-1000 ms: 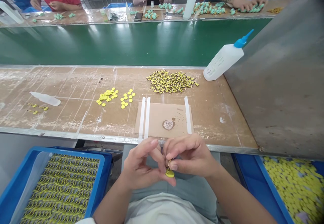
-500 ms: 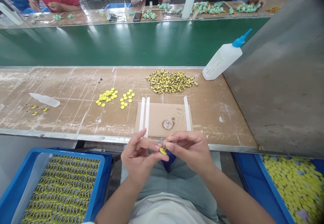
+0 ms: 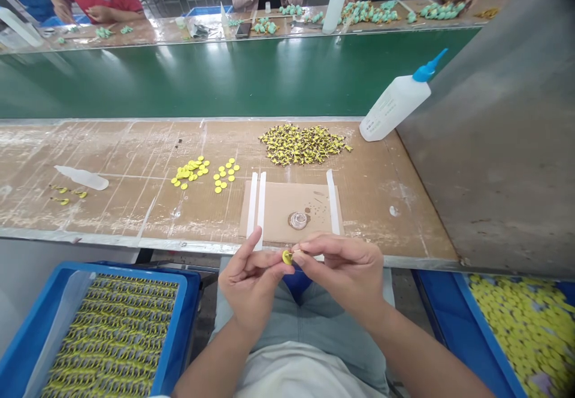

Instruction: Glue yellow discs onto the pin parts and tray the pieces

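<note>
Just in front of the table edge, my left hand (image 3: 254, 284) pinches a yellow disc (image 3: 286, 257) between thumb and finger, its index finger raised. My right hand (image 3: 345, 266) meets it from the right, fingertips closed on a small part touching the disc; that part is mostly hidden. Beyond my hands lies a taped cardboard sheet (image 3: 278, 206) with a small round clear dish (image 3: 297, 220) on it. Farther back is a pile of small yellow-and-dark pieces (image 3: 303, 145). Yellow discs (image 3: 191, 169) lie in two groups to the left.
A white bottle with a blue nozzle (image 3: 395, 107) leans by the metal panel (image 3: 494, 122) at right. Blue trays stand at lower left (image 3: 179, 302) and lower right (image 3: 485, 332). A clear nozzle-shaped piece (image 3: 83, 177) lies at left. Co-workers sit beyond the green belt (image 3: 179, 80).
The yellow disc has been tilted up and now faces me more. My right hand has shifted slightly right. Across the belt, a co-worker's tattooed arm has moved away.
</note>
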A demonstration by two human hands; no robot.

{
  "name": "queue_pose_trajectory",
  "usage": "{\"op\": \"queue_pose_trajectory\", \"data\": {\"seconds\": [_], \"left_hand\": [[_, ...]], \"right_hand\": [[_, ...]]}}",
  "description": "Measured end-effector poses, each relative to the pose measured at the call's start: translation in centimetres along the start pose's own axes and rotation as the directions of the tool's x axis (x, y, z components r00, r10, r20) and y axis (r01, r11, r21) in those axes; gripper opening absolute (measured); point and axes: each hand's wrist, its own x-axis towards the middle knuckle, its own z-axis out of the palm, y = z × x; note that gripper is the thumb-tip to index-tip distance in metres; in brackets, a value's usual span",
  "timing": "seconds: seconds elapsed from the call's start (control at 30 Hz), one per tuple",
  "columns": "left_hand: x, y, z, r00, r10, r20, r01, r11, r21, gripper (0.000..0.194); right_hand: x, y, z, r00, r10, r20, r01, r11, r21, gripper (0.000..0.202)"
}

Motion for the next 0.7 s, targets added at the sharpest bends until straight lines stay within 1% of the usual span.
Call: {"op": "queue_pose_trajectory", "data": {"seconds": [0.07, 0.17, 0.3, 0.43, 0.57, 0.7], "left_hand": [[-0.06, -0.11, -0.03, 1.0, -0.026, -0.007, 0.026, 1.0, -0.001, 0.056], [-0.17, -0.22, -0.04, 0.998, -0.059, -0.01, 0.059, 0.998, -0.01, 0.056], [-0.39, -0.14, 0.1, 0.996, -0.09, -0.01, 0.09, 0.996, 0.003, 0.056], [-0.56, 0.07, 0.26, 0.995, -0.094, -0.043, 0.096, 0.994, 0.046, 0.055], [-0.67, 0.18, 0.36, 0.997, -0.072, -0.026, 0.074, 0.995, 0.069, 0.057], [-0.77, 0.21, 0.38, 0.998, -0.058, -0.011, 0.059, 0.996, 0.069, 0.053]], "right_hand": [[0.01, 0.05, 0.01, 1.0, 0.005, -0.011, -0.006, 0.999, -0.043, 0.006], [-0.14, 0.24, 0.04, 0.998, 0.016, -0.064, -0.022, 0.996, -0.089, 0.008], [-0.52, 0.48, 0.05, 0.992, 0.05, -0.113, -0.057, 0.997, -0.059, 0.009], [-0.72, 0.4, -0.08, 0.991, 0.076, -0.111, -0.084, 0.994, -0.07, 0.009], [-0.56, 0.26, -0.25, 0.991, 0.072, -0.112, -0.079, 0.995, -0.058, 0.01], [-0.31, 0.21, -0.31, 0.993, 0.067, -0.093, -0.073, 0.996, -0.059, 0.01]]}}
